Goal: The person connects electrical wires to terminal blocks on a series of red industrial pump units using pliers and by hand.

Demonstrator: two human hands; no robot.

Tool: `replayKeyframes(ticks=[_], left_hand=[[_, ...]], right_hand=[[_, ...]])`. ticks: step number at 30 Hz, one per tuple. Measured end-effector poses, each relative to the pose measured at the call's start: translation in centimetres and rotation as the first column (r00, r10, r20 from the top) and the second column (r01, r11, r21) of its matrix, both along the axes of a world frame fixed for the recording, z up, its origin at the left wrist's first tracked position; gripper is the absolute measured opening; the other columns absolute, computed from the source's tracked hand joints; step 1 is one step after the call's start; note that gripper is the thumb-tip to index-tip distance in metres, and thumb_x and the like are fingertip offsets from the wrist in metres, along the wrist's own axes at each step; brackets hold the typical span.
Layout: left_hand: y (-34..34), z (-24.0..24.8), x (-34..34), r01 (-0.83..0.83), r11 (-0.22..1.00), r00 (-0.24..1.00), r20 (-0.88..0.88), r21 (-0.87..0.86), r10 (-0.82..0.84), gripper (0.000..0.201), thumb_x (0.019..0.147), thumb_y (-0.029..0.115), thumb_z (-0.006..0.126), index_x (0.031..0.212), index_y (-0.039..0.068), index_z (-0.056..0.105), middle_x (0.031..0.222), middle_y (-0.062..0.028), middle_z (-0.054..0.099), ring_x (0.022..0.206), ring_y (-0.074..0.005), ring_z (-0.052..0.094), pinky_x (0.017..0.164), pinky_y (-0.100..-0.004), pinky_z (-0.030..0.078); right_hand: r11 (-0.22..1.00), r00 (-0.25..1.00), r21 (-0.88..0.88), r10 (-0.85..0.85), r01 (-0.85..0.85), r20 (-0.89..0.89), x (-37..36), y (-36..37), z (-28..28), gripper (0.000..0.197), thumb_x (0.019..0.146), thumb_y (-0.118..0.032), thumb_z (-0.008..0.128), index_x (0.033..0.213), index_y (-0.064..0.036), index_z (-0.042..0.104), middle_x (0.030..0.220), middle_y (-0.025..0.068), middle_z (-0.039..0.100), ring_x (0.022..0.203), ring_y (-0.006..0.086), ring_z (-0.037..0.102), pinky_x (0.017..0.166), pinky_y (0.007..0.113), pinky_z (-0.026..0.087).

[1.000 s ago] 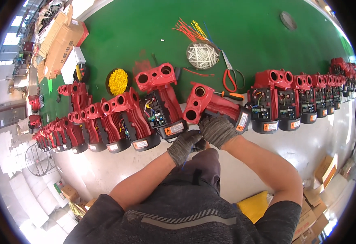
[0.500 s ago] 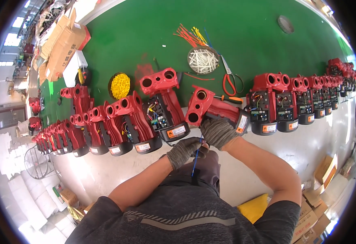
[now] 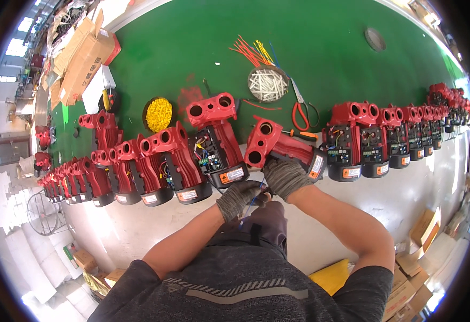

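My left hand (image 3: 240,199), in a grey knit glove, is closed on a thin blue wire (image 3: 252,203) below the bench edge. My right hand (image 3: 286,180), gloved the same, lies against the near side of a tilted red pump housing (image 3: 262,140) with a black end cap (image 3: 316,163). Its fingers are curled toward the left hand, and their tips are hidden, so what they grip cannot be made out. Just left of this pump stands another red pump (image 3: 229,142) with its circuit board (image 3: 207,153) exposed.
Red pumps (image 3: 345,137) line the bench edge on both sides. On the green bench top (image 3: 310,48) are a bowl of white sticks (image 3: 267,84), a bowl of yellow caps (image 3: 159,114), red-handled scissors (image 3: 300,114), a screwdriver (image 3: 307,135) and coloured strands (image 3: 245,51). Cardboard boxes (image 3: 87,59) stand far left.
The blue wire has swung and now slants to the lower left, with less of it showing. Both hands have shifted only slightly, and the view has tilted a little.
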State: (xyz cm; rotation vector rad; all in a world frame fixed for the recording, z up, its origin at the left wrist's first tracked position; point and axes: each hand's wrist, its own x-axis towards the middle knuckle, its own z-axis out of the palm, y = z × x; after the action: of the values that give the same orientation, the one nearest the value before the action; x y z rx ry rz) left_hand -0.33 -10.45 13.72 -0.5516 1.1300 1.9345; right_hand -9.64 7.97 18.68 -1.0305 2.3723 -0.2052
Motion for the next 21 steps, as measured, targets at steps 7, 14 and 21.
replayKeyframes(ticks=[7,14,21], left_hand=[[-1.3,0.3,0.5,0.02,1.0,0.999,-0.041,-0.017,-0.021,0.029,0.098,0.018,0.064,0.121,0.001,0.066,0.102,-0.0123,0.072,0.088,-0.0195,0.071,0.084,-0.0348,0.058],[-1.0,1.4,1.3,0.098,0.983,0.991,-0.079,-0.154,-0.111,0.038,0.1,0.017,0.061,0.134,0.002,0.055,0.111,-0.0101,0.069,0.087,-0.0164,0.067,0.081,-0.0341,0.057],[-1.9,1.7,2.7,0.019,0.979,1.0,-0.016,-0.203,-0.023,0.038,0.098,0.012,0.063,0.134,0.002,0.054,0.114,-0.0096,0.067,0.094,-0.0162,0.064,0.083,-0.032,0.054]], right_hand=[[0.963,0.975,0.152,-0.223,0.22,0.001,-11.0,1.0,5.8,0.017,0.094,-0.019,0.056,0.096,-0.0139,0.072,0.09,0.0103,0.073,0.084,0.0364,0.07,0.075,0.044,0.056],[0.965,0.943,0.098,-0.21,0.242,-0.259,-21.9,-1.5,-9.5,0.028,0.095,-0.019,0.052,0.117,-0.0147,0.069,0.129,0.0185,0.063,0.112,0.0335,0.064,0.095,0.044,0.052],[0.96,0.983,0.216,-0.158,0.176,-0.097,-21.3,-6.5,-0.3,0.041,0.097,-0.023,0.046,0.132,-0.005,0.06,0.14,0.0184,0.055,0.127,0.0327,0.057,0.107,0.042,0.045]])
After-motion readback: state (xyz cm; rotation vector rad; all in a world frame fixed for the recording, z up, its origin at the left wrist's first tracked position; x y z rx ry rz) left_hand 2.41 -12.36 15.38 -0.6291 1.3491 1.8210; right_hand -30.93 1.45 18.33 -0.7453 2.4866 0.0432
